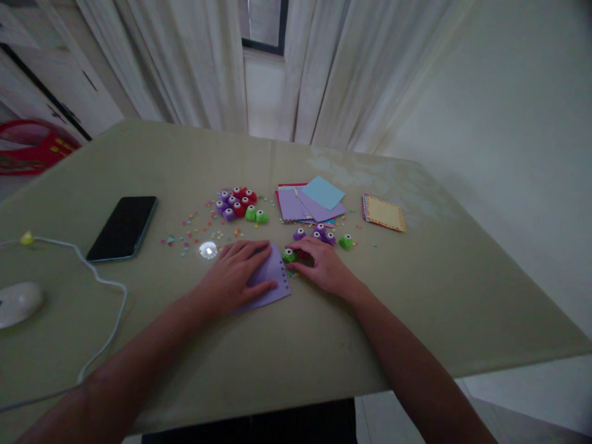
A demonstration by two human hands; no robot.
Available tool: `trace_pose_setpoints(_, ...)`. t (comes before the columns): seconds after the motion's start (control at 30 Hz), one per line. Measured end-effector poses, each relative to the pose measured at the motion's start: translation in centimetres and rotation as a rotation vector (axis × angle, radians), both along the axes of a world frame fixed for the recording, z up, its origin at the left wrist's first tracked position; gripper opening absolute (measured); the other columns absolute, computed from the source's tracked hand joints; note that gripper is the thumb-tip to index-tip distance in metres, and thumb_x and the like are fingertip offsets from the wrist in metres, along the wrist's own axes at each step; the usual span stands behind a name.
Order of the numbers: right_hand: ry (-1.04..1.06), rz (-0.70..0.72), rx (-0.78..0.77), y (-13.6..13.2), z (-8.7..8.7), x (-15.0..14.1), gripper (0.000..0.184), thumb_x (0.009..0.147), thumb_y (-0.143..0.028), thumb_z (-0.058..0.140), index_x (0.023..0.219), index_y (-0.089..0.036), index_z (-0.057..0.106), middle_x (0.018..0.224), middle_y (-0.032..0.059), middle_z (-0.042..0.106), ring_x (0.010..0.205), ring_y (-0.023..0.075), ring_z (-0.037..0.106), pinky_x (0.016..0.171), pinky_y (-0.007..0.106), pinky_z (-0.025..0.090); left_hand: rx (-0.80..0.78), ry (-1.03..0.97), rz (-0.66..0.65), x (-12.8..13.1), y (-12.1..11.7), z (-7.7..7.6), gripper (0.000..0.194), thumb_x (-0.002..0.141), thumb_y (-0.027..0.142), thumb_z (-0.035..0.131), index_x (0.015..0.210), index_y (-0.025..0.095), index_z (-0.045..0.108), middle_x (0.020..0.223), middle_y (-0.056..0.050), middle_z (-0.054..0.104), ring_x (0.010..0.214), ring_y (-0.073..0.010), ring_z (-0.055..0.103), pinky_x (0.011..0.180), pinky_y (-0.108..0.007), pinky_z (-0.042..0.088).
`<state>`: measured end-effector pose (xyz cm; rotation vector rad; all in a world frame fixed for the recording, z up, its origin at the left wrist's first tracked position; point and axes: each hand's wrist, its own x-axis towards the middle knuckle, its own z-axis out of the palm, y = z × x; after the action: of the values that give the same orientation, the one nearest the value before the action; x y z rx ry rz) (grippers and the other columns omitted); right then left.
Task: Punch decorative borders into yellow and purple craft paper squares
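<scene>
My left hand (234, 274) lies flat with fingers spread on a purple sheet of paper (274, 266), which has a row of small punched holes along its right edge. Between the thumb and fingers of my right hand (327, 266) is a small green paper punch (288, 254) with one eye, held at the upper part of that edge. Just beyond my right hand sit several purple punches (319, 230) and one green punch (345, 241). Farther back, red, purple and green punches (237, 205) are clustered together. Tiny coloured paper bits (197, 229) are scattered around.
Loose coloured sheets (291, 206) overlap behind my hands, with a yellow hole-edged stack (383, 213) to their right. On the left are a black phone (124, 228), a white cable (121, 308) and a white mouse (21, 303). A bright round spot (208, 249) shows near my left hand.
</scene>
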<state>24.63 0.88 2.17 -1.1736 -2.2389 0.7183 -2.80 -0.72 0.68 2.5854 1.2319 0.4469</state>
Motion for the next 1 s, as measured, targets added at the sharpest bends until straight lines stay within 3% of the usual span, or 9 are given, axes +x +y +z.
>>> trace_pose_setpoints(0.27, 0.047, 0.016, -0.046, -0.09, -0.07, -0.02, 0.033, 0.096, -0.027, 0.083, 0.126, -0.018, 0.075, 0.109, 0.0078, 0.073, 0.092, 0.0207, 0.067, 0.084, 0.034, 0.053, -0.011, 0.039, 0.0, 0.14, -0.15, 0.04, 0.075, 0.102, 0.065, 0.06, 0.162, 0.019, 0.053, 0.164, -0.015, 0.054, 0.146, -0.038, 0.05, 0.123, -0.06, 0.038)
trace_pose_setpoints(0.47, 0.098, -0.002, -0.077, -0.13, -0.29, -0.09, 0.036, 0.095, -0.021, 0.082, 0.13, -0.019, 0.074, 0.118, 0.0088, 0.075, 0.095, 0.02, 0.069, 0.086, 0.033, 0.055, 0.01, 0.068, 0.004, 0.18, -0.41, 0.07, 0.073, 0.104, 0.066, 0.056, 0.163, 0.024, 0.052, 0.169, -0.015, 0.047, 0.148, -0.0396, 0.045, 0.124, -0.061, 0.034)
trace_pose_setpoints(0.7, 0.115, -0.042, -0.116, -0.16, -0.13, -0.36, 0.027, 0.094, -0.022, 0.083, 0.12, -0.019, 0.077, 0.11, 0.0067, 0.078, 0.09, 0.0189, 0.07, 0.085, 0.032, 0.055, -0.008, 0.076, -0.035, 0.09, -0.33, 0.44, 0.077, 0.104, 0.069, 0.052, 0.166, 0.023, 0.049, 0.156, -0.018, 0.055, 0.142, -0.0402, 0.047, 0.121, -0.06, 0.036)
trace_pose_setpoints(1.0, 0.142, -0.023, -0.146, -0.07, 0.07, -0.22, 0.032, 0.092, -0.019, 0.084, 0.123, -0.018, 0.076, 0.109, 0.0062, 0.08, 0.089, 0.0181, 0.072, 0.085, 0.031, 0.055, -0.01, 0.043, -0.068, -0.49, 0.03, 0.28, 0.08, 0.101, 0.072, 0.057, 0.166, 0.025, 0.047, 0.156, -0.016, 0.054, 0.141, -0.0398, 0.047, 0.122, -0.059, 0.036)
